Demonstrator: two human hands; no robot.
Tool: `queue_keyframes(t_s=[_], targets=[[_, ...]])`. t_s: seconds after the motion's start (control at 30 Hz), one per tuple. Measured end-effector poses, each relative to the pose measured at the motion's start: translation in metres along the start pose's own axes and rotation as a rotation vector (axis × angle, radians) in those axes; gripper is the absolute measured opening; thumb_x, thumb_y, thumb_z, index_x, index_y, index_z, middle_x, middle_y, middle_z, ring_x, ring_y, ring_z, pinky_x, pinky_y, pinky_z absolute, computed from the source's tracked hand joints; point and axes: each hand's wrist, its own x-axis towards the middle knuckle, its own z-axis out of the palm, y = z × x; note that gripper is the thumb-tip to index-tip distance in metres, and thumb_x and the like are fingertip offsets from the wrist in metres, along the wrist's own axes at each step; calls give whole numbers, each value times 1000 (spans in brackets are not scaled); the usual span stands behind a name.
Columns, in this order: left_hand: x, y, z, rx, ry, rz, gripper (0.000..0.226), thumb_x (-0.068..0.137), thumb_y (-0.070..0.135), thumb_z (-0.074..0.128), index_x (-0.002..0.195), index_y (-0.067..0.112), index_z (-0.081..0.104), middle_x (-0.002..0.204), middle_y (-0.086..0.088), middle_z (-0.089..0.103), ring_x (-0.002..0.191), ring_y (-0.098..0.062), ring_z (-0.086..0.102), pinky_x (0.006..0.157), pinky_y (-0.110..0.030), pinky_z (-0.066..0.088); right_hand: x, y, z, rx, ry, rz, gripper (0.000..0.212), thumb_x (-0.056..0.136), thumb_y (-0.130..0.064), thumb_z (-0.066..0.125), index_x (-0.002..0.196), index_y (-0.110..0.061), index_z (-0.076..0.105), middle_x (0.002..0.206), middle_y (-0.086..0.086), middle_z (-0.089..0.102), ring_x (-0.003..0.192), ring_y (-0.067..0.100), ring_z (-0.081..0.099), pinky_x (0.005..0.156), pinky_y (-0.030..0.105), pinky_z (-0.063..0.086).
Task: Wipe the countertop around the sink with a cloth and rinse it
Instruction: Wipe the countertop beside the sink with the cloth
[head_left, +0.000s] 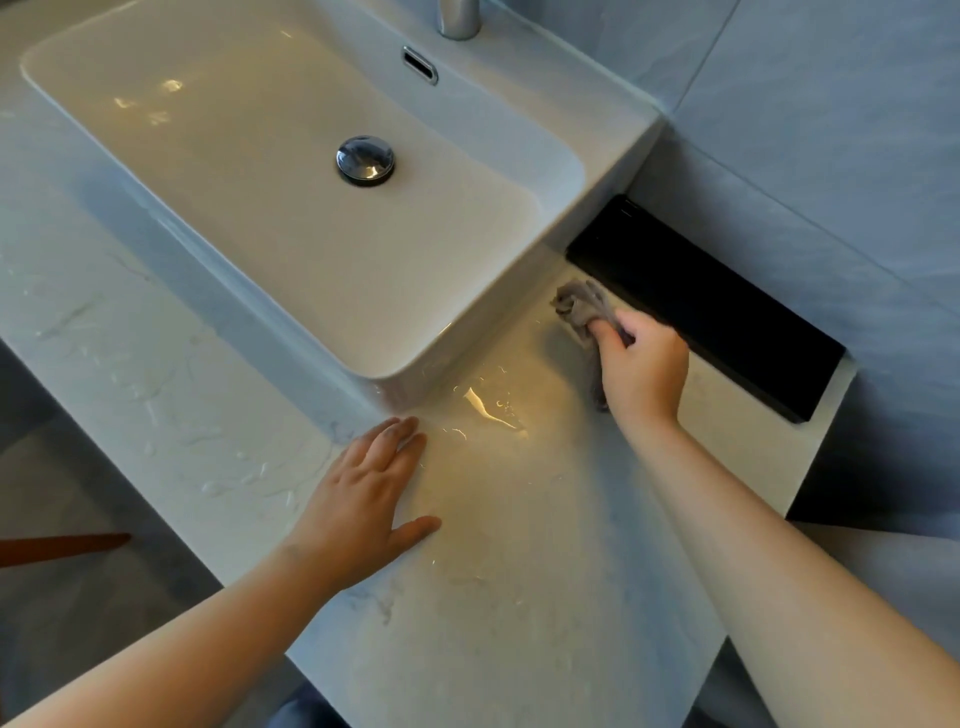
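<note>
Two hands: both bare, both reaching onto a pale marbled counter (156, 364) from the near edge.
Counter, left part: wet, with streaks and beads of water in front of the sink.
Sink (291, 291): a white rectangular basin standing on the counter, set at a slant, far and left of the hands. Its round chrome plug (365, 160) sits in the middle of the bowl; the base of a tap (458, 18) shows at the far edge.
Left hand (363, 493): laid flat, palm down, fingers spread wide and holding nothing, fingertips close to the sink's near corner.
Puddle (488, 405): a shiny film of water just right of the left fingertips, between the two hands.
Right hand (641, 369): fingers curled tight around a cloth (579, 306).
Cloth: grey, bunched, pressed on the counter to the right of the sink, near its right wall.
Black recess (717, 312): a long dark slot along the wall, just beyond the cloth.
</note>
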Motion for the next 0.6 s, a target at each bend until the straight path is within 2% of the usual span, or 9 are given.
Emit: queue_keyframes(t_s=[0.07, 0.13, 0.2, 0.27, 0.33, 0.4, 0.47, 0.6], targets=[[-1, -2, 1, -18, 12, 6, 88, 80, 76, 37, 146, 19, 33, 153, -1, 30, 140, -22, 27, 112, -36, 22, 26, 1, 9, -37, -4, -9, 18, 87, -27, 59, 75, -16, 68, 66, -4, 63, 62, 15, 55, 52, 27, 35], [-1, -4, 2, -41, 24, 6, 86, 82, 76, 35, 147, 21, 31, 153, 1, 29, 141, -20, 26, 113, -35, 20, 45, 2, 21, -68, -9, -17, 18, 88, -28, 57, 88, -19, 72, 76, -3, 69, 73, 18, 60, 57, 29, 45], [-1, -5, 2, -39, 36, 10, 85, 82, 76, 34, 147, 21, 32, 153, 1, 30, 140, -20, 26, 113, -36, 20, 56, 5, 37, -97, -15, -6, 18, 88, -29, 57, 87, -20, 72, 79, -1, 69, 80, 23, 60, 60, 31, 47], [-1, -5, 2, -36, 43, 17, 85, 82, 76, 35, 146, 19, 35, 151, 0, 33, 139, -20, 28, 112, -38, 21, 59, 8, 53, -122, -20, 51, 16, 88, -28, 58, 81, -19, 69, 79, 1, 67, 82, 26, 59, 61, 31, 43], [-1, -5, 3, -57, 49, 14, 87, 80, 77, 37, 145, 19, 36, 151, 0, 34, 139, -20, 27, 113, -39, 23, 56, 10, 64, -120, 0, 99, 14, 87, -27, 58, 77, -22, 65, 83, 3, 67, 86, 28, 57, 69, 35, 45], [-1, -6, 4, -85, 59, 18, 88, 79, 78, 38, 145, 19, 36, 151, 1, 32, 140, -19, 25, 113, -39, 23, 50, 8, 66, -120, 5, 115, 12, 88, -27, 59, 85, -20, 69, 94, 3, 67, 95, 28, 56, 78, 41, 47], [-2, -8, 4, -90, 61, 37, 90, 79, 79, 37, 146, 20, 34, 153, 2, 30, 141, -18, 22, 114, -38, 21, 41, 7, 66, -118, -28, 76, 12, 87, -24, 60, 88, -16, 70, 100, 4, 65, 99, 27, 54, 83, 42, 46], [-3, -8, 0, -100, 63, 54, 88, 79, 78, 39, 145, 19, 37, 152, 1, 32, 141, -17, 23, 114, -35, 22, 15, 6, 66, -91, -101, -23, 12, 86, -22, 61, 89, -15, 71, 97, 2, 63, 96, 24, 53, 82, 41, 44]])
